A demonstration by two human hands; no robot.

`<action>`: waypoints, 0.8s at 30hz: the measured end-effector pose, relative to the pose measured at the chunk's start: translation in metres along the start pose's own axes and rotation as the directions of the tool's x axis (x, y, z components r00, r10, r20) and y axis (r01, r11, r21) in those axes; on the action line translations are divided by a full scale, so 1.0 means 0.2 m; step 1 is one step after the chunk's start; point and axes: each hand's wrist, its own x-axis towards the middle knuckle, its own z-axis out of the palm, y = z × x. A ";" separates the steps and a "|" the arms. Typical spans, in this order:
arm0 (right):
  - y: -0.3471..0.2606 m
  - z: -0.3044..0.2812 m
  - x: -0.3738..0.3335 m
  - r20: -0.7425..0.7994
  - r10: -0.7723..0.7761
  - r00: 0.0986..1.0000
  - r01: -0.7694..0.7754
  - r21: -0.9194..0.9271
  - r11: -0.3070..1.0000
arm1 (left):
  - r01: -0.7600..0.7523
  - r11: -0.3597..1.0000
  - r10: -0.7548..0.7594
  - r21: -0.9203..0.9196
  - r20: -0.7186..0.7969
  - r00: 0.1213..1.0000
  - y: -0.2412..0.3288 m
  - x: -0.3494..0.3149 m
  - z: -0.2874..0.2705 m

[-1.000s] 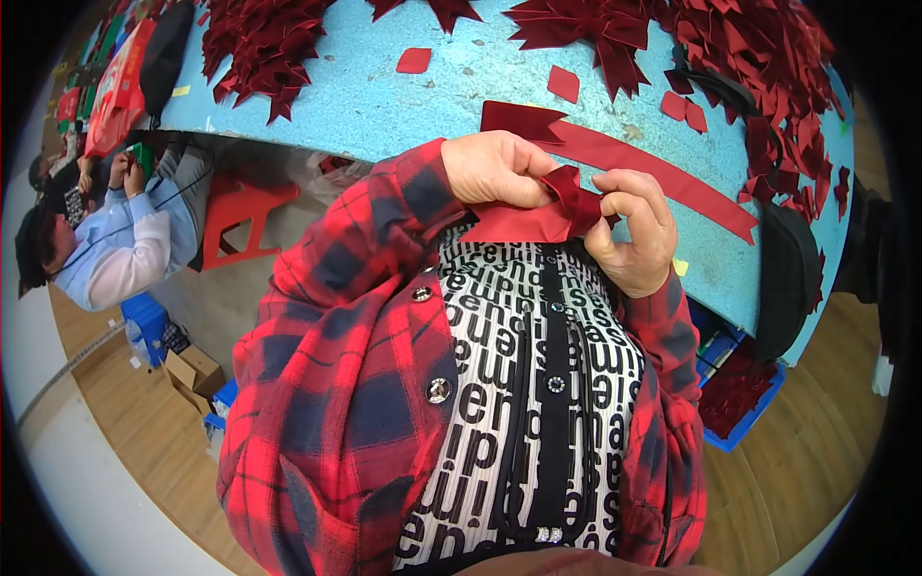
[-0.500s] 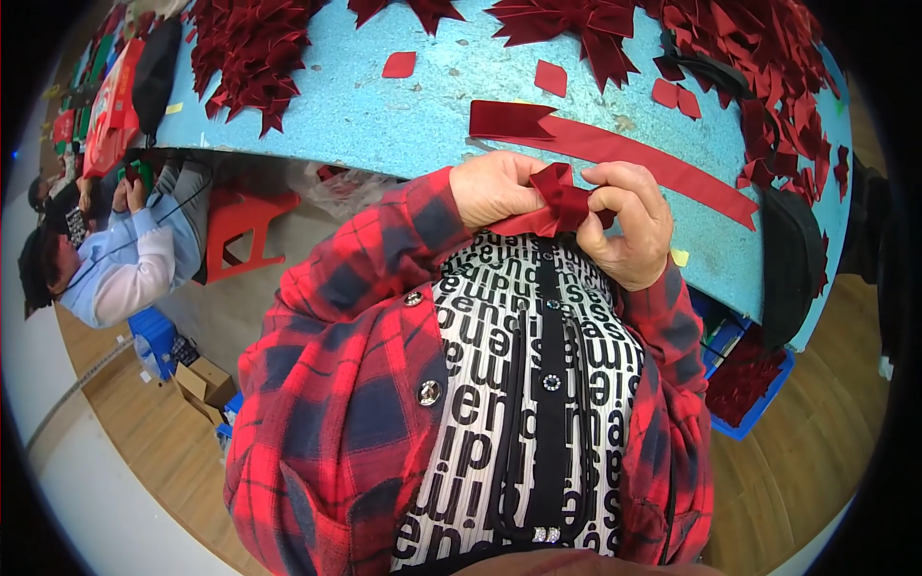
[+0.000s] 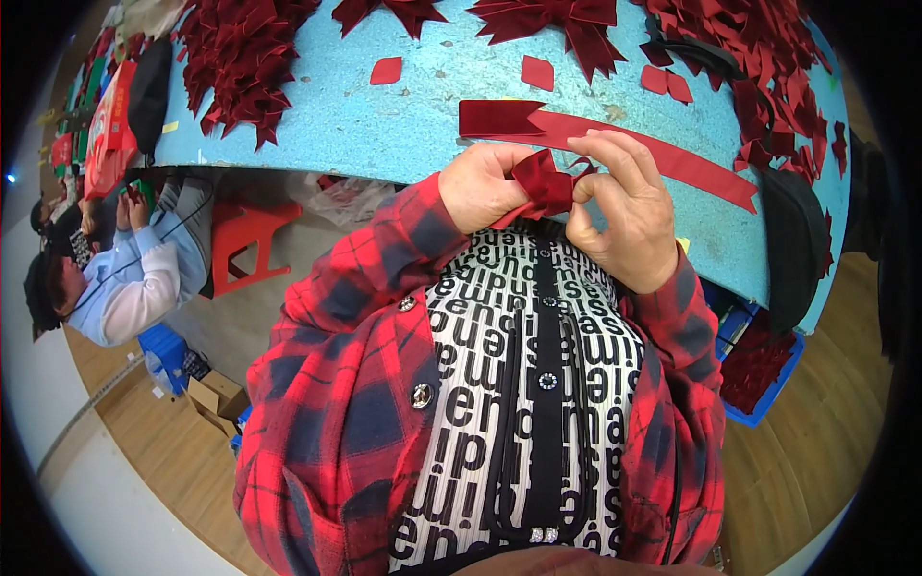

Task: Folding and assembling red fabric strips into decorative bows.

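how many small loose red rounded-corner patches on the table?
4: left patch, middle patch, then, side by side farther right, third patch and fourth patch. More may be hidden.

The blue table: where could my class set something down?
Bare room lies between the left red pile and the long ribbon, and between that ribbon and the paired red pieces. Crowded: that pile and the right red heap.

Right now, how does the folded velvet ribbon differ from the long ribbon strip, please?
The folded velvet ribbon is bunched; the long ribbon strip, outstretched. The left hand grips the folded velvet ribbon, while the long ribbon strip rests on the blue table. Both are red.
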 end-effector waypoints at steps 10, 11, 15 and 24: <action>-0.03 -0.13 0.01 0.290 -0.156 0.944 0.265 -0.388 0.883 | 0.067 0.985 -0.058 0.161 -0.056 0.997 -0.01 0.06 0.05; -0.02 -0.14 0.02 0.372 -0.193 0.908 0.347 -0.411 0.843 | 0.091 0.978 -0.081 0.189 -0.060 0.995 0.00 0.06 0.06; 0.04 -0.20 0.05 0.514 -0.271 0.814 0.509 -0.408 0.758 | 0.063 0.970 -0.041 0.233 -0.098 0.994 -0.03 0.09 0.09; 0.16 -0.29 -0.06 0.099 0.070 0.993 -0.080 0.101 0.992 | 0.031 0.990 -0.030 -0.139 0.008 1.000 0.03 0.10 0.12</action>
